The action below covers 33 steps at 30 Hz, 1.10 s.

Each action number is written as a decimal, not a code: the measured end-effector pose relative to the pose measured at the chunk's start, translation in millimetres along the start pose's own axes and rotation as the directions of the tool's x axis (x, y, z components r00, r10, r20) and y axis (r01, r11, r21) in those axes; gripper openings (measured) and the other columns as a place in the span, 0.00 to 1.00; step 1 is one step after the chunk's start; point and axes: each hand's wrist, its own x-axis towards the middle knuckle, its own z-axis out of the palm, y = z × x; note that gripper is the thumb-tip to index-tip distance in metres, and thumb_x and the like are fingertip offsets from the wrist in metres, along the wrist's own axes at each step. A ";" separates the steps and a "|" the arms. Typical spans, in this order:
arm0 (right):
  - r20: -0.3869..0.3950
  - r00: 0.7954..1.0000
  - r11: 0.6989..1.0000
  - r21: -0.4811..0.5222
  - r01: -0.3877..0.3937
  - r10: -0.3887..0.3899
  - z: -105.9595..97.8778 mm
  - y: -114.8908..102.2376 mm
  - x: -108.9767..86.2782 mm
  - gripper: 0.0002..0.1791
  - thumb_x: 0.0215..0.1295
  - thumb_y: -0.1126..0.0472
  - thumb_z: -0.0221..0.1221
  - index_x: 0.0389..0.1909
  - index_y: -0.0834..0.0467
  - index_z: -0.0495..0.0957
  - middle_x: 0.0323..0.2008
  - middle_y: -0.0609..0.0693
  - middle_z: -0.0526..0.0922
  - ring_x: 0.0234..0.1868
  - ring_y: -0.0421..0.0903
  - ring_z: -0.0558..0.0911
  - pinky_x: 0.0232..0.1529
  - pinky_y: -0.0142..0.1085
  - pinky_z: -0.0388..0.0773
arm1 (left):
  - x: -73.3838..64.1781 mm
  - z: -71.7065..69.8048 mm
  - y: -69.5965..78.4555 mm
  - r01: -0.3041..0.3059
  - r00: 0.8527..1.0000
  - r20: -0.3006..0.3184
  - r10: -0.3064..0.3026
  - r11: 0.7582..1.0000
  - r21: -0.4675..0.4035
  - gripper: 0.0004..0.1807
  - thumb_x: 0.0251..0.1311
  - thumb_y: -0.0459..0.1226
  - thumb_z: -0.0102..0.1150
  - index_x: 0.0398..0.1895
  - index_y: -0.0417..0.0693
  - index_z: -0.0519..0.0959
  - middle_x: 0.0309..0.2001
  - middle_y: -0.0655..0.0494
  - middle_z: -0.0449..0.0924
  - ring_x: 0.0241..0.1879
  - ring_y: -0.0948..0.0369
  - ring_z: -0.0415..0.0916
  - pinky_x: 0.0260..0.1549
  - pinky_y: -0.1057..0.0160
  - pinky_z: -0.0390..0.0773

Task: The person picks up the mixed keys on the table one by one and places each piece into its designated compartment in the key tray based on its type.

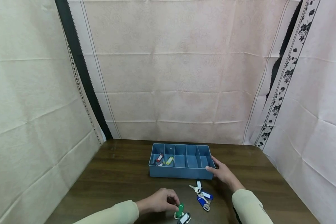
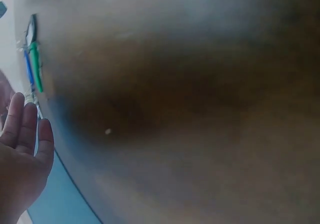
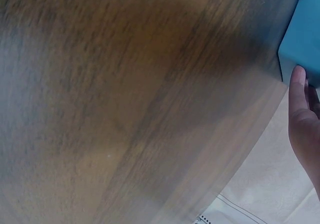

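A blue compartment box (image 1: 180, 173) stands on the table. My right hand (image 1: 224, 174) grips its right end, thumb at the front corner and fingers along the side; the right wrist view shows these fingers against the box wall (image 3: 300, 53). My left hand (image 1: 163, 200) is low over the table with fingers loosely bent, its fingertips right beside a green key tag (image 1: 180, 210). In the left wrist view the visible fingers (image 2: 26, 126) stretch towards that green tag (image 2: 35, 66). A black key tag (image 1: 184, 218) with a white label lies just below the green one.
Keys with blue tags (image 1: 203, 202) and a black tag (image 1: 198, 184) lie in front of the box. Inside the left compartments are a red tag (image 1: 159, 157) and a yellow tag (image 1: 169, 160). Cloth curtains (image 1: 170, 77) surround the wooden table (image 1: 114, 174).
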 end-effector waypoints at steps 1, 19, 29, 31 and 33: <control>0.000 1.000 1.000 0.000 0.000 0.000 -0.1 0.0 0.1 0.55 0.58 0.30 0.59 0.79 0.50 0.48 0.74 0.70 0.53 0.65 0.72 0.67 0.59 0.65 0.66 | -1.1 1.2 -0.8 0.002 1.000 0.010 -0.001 1.000 -0.007 0.06 0.59 0.35 0.69 0.36 0.42 0.85 0.36 0.65 0.79 0.36 0.72 0.76 0.38 0.70 0.78; -0.001 1.000 1.000 -0.008 -0.004 0.004 -0.5 0.4 0.6 0.54 0.60 0.32 0.59 0.79 0.51 0.48 0.73 0.71 0.54 0.63 0.71 0.70 0.59 0.66 0.66 | 2.7 7.7 -11.2 -0.150 0.986 0.127 0.109 0.912 0.381 0.04 0.63 0.43 0.66 0.36 0.55 0.86 0.39 0.73 0.75 0.39 0.76 0.68 0.39 0.74 0.69; -0.002 1.000 1.000 -0.003 -0.002 0.002 -0.5 -0.6 -0.4 0.56 0.58 0.30 0.60 0.79 0.51 0.48 0.73 0.71 0.55 0.62 0.72 0.70 0.58 0.67 0.66 | 4.2 11.6 -2.3 -0.151 0.988 0.107 0.113 0.855 0.496 0.02 0.61 0.40 0.67 0.32 0.55 0.87 0.36 0.74 0.74 0.37 0.78 0.65 0.35 0.78 0.68; -0.003 1.000 1.000 -0.002 -0.007 0.007 -0.4 -0.8 -0.4 0.56 0.57 0.30 0.60 0.79 0.50 0.48 0.73 0.71 0.55 0.62 0.72 0.71 0.58 0.67 0.66 | 4.9 12.1 -1.9 -0.138 0.990 0.099 0.101 0.858 0.495 0.02 0.61 0.41 0.67 0.32 0.55 0.87 0.36 0.74 0.74 0.36 0.78 0.65 0.34 0.78 0.68; -0.004 1.000 1.000 0.000 -0.010 0.010 -0.4 -1.1 -0.5 0.56 0.56 0.29 0.60 0.79 0.50 0.48 0.73 0.71 0.55 0.62 0.72 0.71 0.58 0.68 0.65 | 5.9 12.6 -2.2 -0.131 0.991 0.090 0.099 0.860 0.494 0.02 0.61 0.40 0.67 0.31 0.56 0.87 0.35 0.75 0.74 0.35 0.78 0.65 0.33 0.77 0.68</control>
